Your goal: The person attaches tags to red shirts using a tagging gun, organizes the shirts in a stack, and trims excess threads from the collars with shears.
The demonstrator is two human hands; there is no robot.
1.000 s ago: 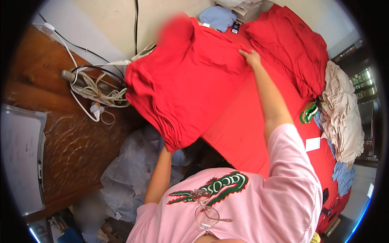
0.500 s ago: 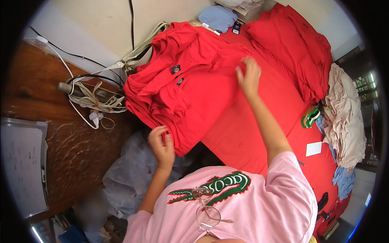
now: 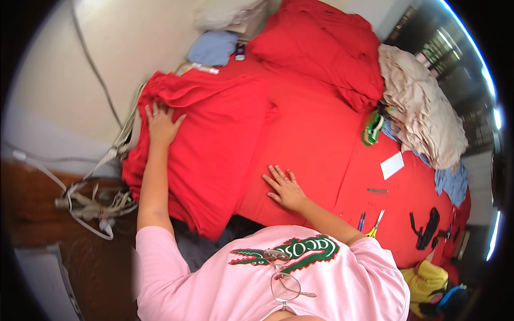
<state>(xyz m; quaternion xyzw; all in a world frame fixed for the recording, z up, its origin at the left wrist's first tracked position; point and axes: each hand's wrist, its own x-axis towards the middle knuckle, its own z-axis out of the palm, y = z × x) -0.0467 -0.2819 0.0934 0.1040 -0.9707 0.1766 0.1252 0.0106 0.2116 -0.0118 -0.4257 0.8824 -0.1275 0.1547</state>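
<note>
A stack of red garments (image 3: 214, 155) lies at the left of a surface spread with red cloth (image 3: 313, 142), its near end hanging past the edge. My left hand (image 3: 162, 125) rests with fingers spread on the left side of the stack, near a bunched fold at its far end. On the red cloth to the right of the stack, my right hand (image 3: 286, 188) lies flat with its fingers apart. Neither hand holds anything.
Red cloth is heaped (image 3: 321, 48) at the far side, beside a beige fabric pile (image 3: 423, 107). Yellow-handled scissors (image 3: 376, 224), a pen (image 3: 378, 190), a white card (image 3: 392, 166) and a green roll (image 3: 372, 129) lie at the right. Bundled cables (image 3: 101, 206) are at the left.
My left hand has moved from the stack's near corner to its far left side. My right hand has come nearer, off the stack. Red fabric now covers the collar labels. The view has shifted right.
</note>
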